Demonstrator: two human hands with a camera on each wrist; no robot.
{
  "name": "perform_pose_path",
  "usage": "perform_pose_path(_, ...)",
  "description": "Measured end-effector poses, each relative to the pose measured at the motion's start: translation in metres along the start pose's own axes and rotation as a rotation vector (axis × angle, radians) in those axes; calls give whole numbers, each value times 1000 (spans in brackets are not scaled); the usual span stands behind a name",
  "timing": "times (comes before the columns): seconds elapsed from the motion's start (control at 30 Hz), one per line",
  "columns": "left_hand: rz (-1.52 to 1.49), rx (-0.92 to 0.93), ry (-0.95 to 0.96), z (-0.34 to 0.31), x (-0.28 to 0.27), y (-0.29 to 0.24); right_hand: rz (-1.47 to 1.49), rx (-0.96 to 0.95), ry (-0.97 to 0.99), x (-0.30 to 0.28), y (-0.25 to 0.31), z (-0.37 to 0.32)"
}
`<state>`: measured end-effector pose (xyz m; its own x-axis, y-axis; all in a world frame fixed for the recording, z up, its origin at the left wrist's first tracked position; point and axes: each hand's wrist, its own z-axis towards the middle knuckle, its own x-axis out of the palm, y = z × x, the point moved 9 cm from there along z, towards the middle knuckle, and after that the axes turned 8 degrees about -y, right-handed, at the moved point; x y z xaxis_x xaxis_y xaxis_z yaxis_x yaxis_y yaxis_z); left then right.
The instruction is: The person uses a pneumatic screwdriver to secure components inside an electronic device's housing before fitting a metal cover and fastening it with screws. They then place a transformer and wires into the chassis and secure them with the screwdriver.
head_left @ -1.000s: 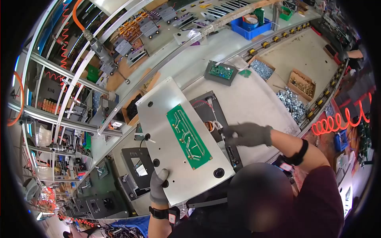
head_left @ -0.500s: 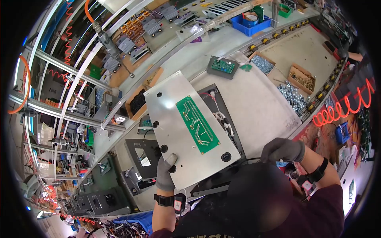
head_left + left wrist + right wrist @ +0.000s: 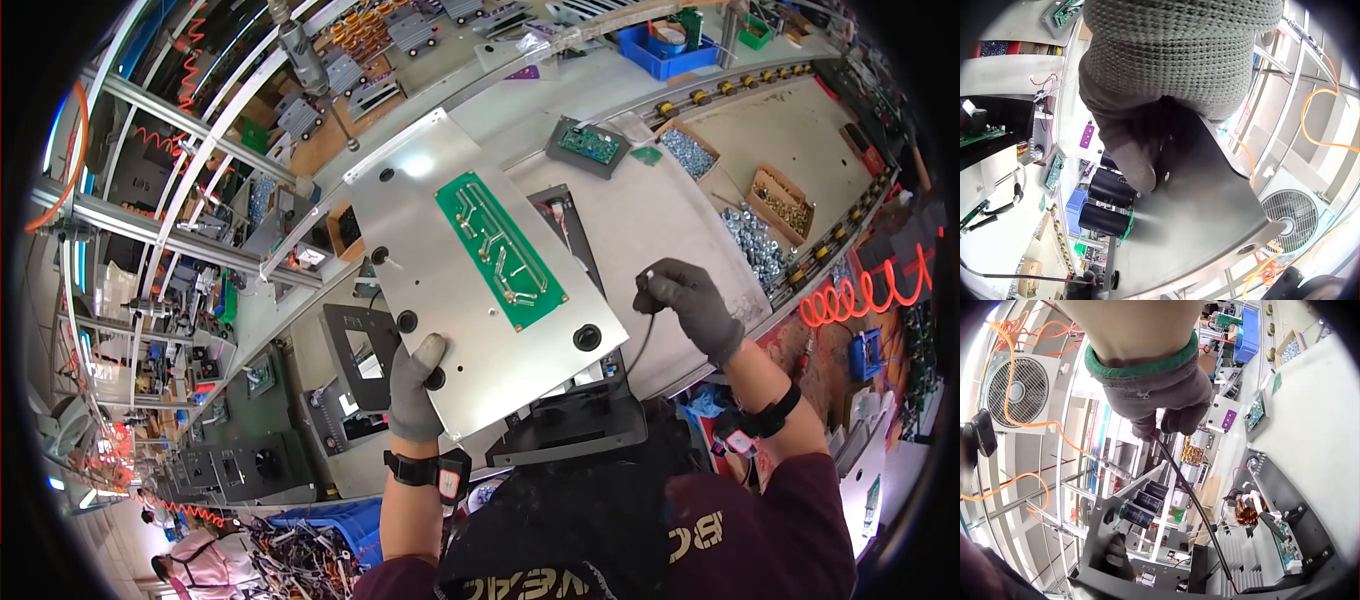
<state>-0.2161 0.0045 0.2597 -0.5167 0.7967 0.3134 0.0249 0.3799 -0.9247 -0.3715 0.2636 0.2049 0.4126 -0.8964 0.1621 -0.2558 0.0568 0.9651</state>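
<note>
My gloved left hand [image 3: 412,390] grips the lower left edge of a silver metal panel [image 3: 420,300], thumb on its top face. Set into the panel is a green circuit board [image 3: 500,250]; large black capacitors [image 3: 1112,189] stick out from the other face in the left wrist view. The panel is tilted over an open black chassis [image 3: 575,430], hiding much of it. To the panel's right, my gloved right hand [image 3: 700,305] pinches a black cable [image 3: 1194,500] near its end. Inside the chassis, a copper coil [image 3: 1250,512] and a finned heat sink [image 3: 1229,550] show.
A dark part with a green board [image 3: 588,145] lies at the back of the bench. Boxes of screws [image 3: 780,205] and loose bolts [image 3: 750,240] stand to the right. A black housing [image 3: 355,345] sits left of the panel. A power driver [image 3: 305,60] hangs overhead.
My right hand has left the wiring by the chassis, dropped toward my body, then risen beside the panel with the black cable. My left hand keeps holding the panel, which has shifted slightly.
</note>
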Motion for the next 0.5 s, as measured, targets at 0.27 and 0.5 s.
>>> perform_pose_path(0.27, 3, -48, 12, 2, 11, 8, 53, -80, 248, 57, -25, -26)
perform_pose_path(0.5, -64, -102, 62, 9, 10, 30, -56, 36, 118, 50, -57, -21)
